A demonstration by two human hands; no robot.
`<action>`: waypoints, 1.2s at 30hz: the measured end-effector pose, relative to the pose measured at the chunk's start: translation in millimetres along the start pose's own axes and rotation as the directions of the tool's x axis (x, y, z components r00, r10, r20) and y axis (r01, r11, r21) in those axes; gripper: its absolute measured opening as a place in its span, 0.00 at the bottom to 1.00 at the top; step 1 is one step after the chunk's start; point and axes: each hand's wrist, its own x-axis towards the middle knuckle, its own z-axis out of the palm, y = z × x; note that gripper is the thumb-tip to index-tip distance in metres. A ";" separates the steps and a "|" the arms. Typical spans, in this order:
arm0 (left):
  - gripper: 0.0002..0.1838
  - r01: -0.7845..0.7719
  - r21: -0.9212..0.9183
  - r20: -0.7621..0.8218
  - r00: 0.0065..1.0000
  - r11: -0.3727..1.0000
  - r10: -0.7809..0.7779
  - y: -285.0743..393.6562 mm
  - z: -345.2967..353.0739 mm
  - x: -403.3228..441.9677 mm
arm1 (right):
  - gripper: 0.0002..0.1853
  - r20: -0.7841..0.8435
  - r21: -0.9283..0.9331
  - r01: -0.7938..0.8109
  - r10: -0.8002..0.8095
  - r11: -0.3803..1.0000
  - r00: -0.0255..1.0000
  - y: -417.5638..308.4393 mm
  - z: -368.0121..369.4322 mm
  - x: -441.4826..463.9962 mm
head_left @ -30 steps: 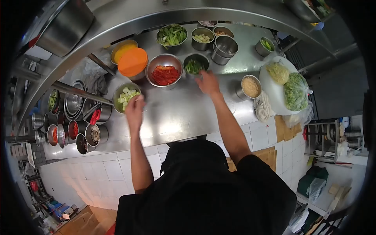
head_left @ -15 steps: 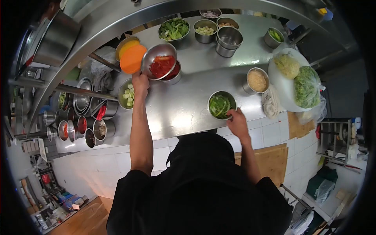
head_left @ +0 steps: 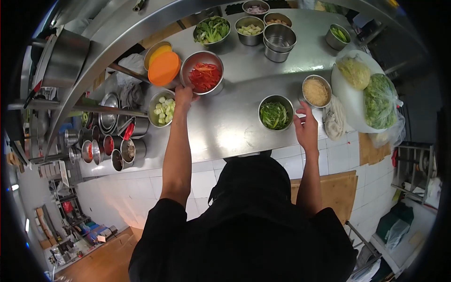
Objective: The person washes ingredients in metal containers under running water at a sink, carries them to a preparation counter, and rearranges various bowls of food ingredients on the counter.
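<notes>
My left hand is at the near left rim of a metal bowl of red pepper strips, its fingers closed on that rim. Just left of this hand is a container of pale green chunks. My right hand has its fingers apart beside a metal container of cut green vegetable, near the table's front edge. Pale shreds fill a container behind my right hand. An orange lid lies by a yellow-filled container, left of the pepper bowl.
Leafy greens fill a bowl at the back, near stacked empty containers. Bagged greens lie on a white round surface at the right beside a cloth. Small containers and a metal rail stand left.
The pepper bowl, tilted half a second ago, now sits level further right. My right hand has moved off the container of greens, which came toward the front edge during the last second.
</notes>
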 end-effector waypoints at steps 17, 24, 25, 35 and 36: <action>0.15 0.159 -0.258 -0.005 0.986 0.953 -0.166 -88.3 -46.9 -193.5 | 0.24 -0.059 -0.554 0.202 -0.280 0.808 0.958 -6.9 6.5 21.9; 0.14 0.016 -0.063 0.130 0.991 0.998 -0.007 -112.7 -63.5 -175.2 | 0.19 0.203 -0.810 0.209 -0.071 0.548 0.977 6.3 7.6 68.0; 0.14 0.014 -0.055 0.107 0.994 0.998 -0.009 -107.0 -62.7 -178.2 | 0.18 0.227 -0.741 0.266 -0.142 0.617 0.963 12.1 7.7 70.5; 0.14 -0.024 0.123 -0.119 0.992 0.992 0.039 -115.6 -83.9 -214.9 | 0.10 0.513 -0.601 0.513 -0.196 0.613 0.836 -3.5 66.3 67.6; 0.14 -0.023 0.087 -0.127 0.991 0.996 0.034 -93.0 -97.2 -231.4 | 0.07 0.537 -0.546 0.556 -0.247 0.627 0.806 -20.9 77.9 56.6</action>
